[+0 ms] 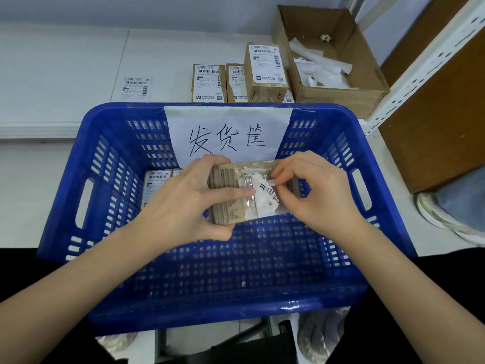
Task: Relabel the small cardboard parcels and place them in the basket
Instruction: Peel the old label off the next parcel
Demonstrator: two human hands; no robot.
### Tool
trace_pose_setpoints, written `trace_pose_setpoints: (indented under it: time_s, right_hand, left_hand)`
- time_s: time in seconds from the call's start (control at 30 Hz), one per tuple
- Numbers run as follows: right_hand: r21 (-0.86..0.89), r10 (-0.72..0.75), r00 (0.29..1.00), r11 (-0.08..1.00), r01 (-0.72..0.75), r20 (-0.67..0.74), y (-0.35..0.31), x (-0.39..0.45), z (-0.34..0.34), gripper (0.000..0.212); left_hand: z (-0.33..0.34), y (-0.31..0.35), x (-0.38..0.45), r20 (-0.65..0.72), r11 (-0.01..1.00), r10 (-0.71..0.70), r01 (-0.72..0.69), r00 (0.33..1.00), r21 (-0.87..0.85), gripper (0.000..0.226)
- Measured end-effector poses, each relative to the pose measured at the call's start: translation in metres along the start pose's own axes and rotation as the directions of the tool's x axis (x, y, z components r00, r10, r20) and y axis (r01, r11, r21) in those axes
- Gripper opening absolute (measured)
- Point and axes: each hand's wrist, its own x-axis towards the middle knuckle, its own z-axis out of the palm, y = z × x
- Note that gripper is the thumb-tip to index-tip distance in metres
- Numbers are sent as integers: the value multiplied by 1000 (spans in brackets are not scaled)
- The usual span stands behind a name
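A small cardboard parcel (231, 203) is held above the middle of the blue basket (388, 164), clear of its floor. Its left end is gripped by the left hand (183, 200), with the fingers curled over the far edge and the thumb under the near edge. A torn old label (265, 193), with a barcode showing on it, is pinched between the thumb and fingertips of the right hand (317, 190) at the right part of the parcel's top face; scraps of white paper and clear tape are seen still stuck to the cardboard.

In the basket's far left corner, two labelled parcels (156, 181) are laid flat, partly hidden by the left hand. A white paper sign (228, 135) with handwritten characters is fixed to the basket's far wall.

Beyond the basket, on the white counter (65, 74), a group of labelled boxes (236, 80) is stood near the right side, one taller than the others. A loose label sheet (136, 88) is laid flat to their left. At the counter's far right corner, an open cardboard carton (367, 72) holding crumpled white paper scraps is set just beside the boxes.
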Motion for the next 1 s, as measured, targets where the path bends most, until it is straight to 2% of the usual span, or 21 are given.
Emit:
trace_pose_setpoints:
  time_s: [0.1, 0.23, 0.4, 0.57, 0.63, 0.73, 0.87, 1.0]
  right_hand:
    - [-92, -21, 1000, 996, 21, 0, -1, 1, -1, 6]
    - [-160, -40, 999, 986, 35, -29, -2, 2, 4, 12]
    - [-132, -16, 999, 991, 12, -35, -1, 2, 7, 35]
    - [-248, -148, 985, 961, 121, -91, -3, 2, 11, 42]
    - [-256, -151, 984, 959, 122, -97, -5, 2, 13, 49]
    - [-241, -36, 996, 970, 16, -78, -5, 3, 8, 52]
    - [-184, 83, 982, 976, -115, -171, -12, 2, 4, 31]
    - [-2, 304, 952, 953, -305, 17, -26, -3, 21, 48]
  left_hand:
    - [-3, 0, 2, -4, 981, 87, -85, 996, 172, 73]
    - [-5, 2, 4, -27, 963, 103, -92, 994, 251, 80]
    - [0, 2, 5, -28, 983, 45, -39, 999, 182, 71]
    - [1, 8, 6, -59, 994, 0, 7, 998, 113, 65]
    - [-1, 8, 6, -77, 994, -17, 25, 997, 110, 62]
    - [-7, 3, 6, -76, 981, -45, 58, 996, 185, 62]
    - [-8, 0, 6, -65, 958, -100, 114, 993, 264, 65]
    - [-1, 7, 6, -82, 945, -59, 82, 995, 317, 66]
